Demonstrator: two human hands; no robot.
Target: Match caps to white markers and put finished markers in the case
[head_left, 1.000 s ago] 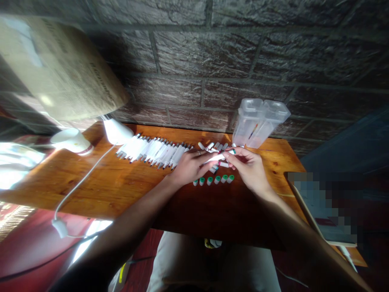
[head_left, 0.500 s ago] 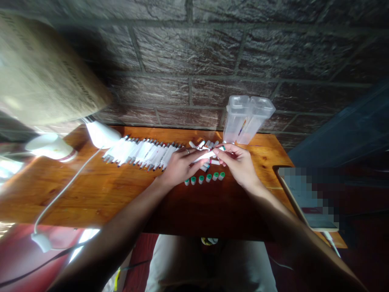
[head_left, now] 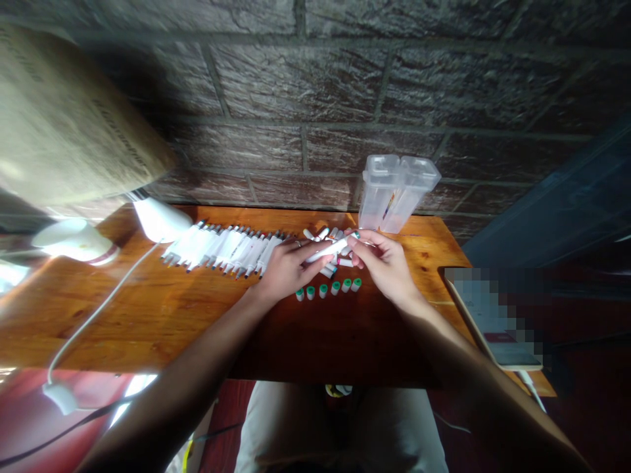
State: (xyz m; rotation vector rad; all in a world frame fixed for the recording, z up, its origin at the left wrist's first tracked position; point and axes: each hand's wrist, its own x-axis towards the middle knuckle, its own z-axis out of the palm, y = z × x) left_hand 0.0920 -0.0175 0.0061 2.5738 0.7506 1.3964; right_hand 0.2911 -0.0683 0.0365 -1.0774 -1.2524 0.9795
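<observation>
Over the middle of the table, my left hand [head_left: 287, 268] is closed around the white barrel of a marker [head_left: 329, 250]. My right hand [head_left: 383, 261] pinches the same marker near its far end, where a small green cap end [head_left: 357, 234] shows. The marker lies tilted, rising to the right between the hands. Just below sits a row of several white caps with green tops [head_left: 336, 288]. Behind my fingers, loose markers and caps [head_left: 344, 261] lie in a pile, partly hidden by the hands.
Many white markers [head_left: 228, 248] lie side by side left of my hands. Two clear plastic cases [head_left: 394, 190] stand at the back against the stone wall. A white lamp base [head_left: 160, 217] with its cable, a tipped white cup [head_left: 76, 241] and a phone [head_left: 488, 315] rest on the wooden table [head_left: 162, 328].
The camera view has shifted slightly. Both hands keep the same marker between them, with only a small change in its tilt. The row of green-topped caps looks unchanged.
</observation>
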